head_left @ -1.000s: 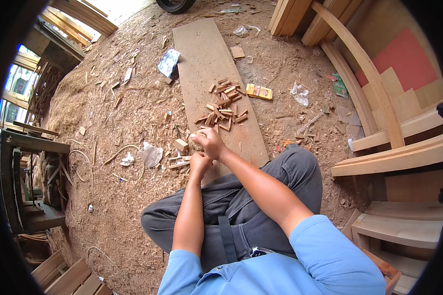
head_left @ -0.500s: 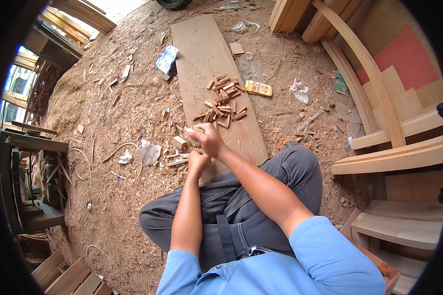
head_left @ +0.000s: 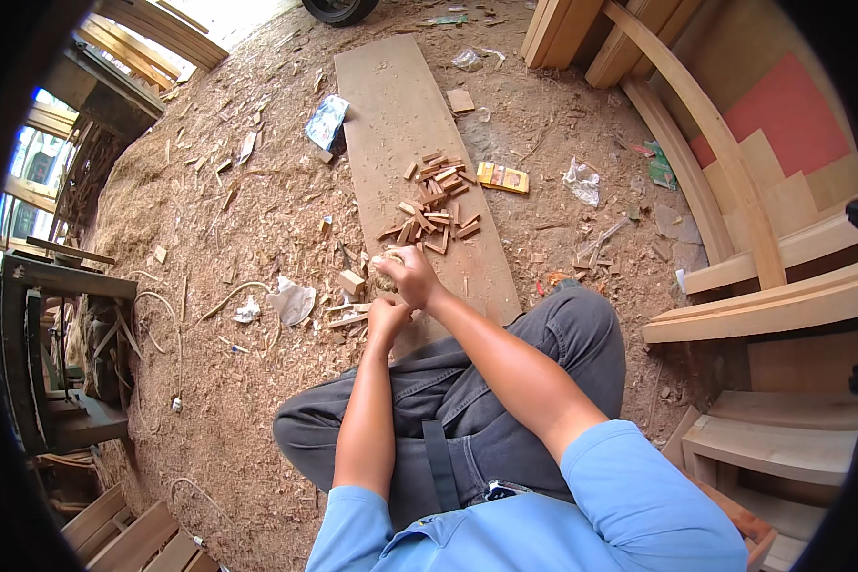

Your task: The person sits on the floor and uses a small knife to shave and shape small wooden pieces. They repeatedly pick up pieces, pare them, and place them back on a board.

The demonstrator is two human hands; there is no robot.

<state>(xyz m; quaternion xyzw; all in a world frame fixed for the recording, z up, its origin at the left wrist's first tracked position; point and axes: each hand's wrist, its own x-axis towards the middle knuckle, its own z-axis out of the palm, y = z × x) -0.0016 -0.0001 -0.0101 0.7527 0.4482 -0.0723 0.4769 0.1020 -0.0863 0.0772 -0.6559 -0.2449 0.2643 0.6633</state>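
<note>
Left hand [head_left: 388,319]: fingers curled; cannot tell whether it grasps anything. Right hand [head_left: 410,274], just beyond it: clenched on a tan wad [head_left: 384,280]. Small wood blocks [head_left: 439,193] lie heaped beyond both hands on a board [head_left: 389,110], heap unchanged from half a second ago. Yellow packet [head_left: 503,178], beyond the hands, rightward: printed, lettering too small to read. Blue-and-white packet [head_left: 327,121], farther, leftward: markings illegible.

No text legible; markings on yellow packet [head_left: 502,177] too small.

The shirt [head_left: 534,539] is light blue, its sleeves [head_left: 620,467] short — the trousers [head_left: 329,424] dark grey, with a black strap [head_left: 439,462].
</note>
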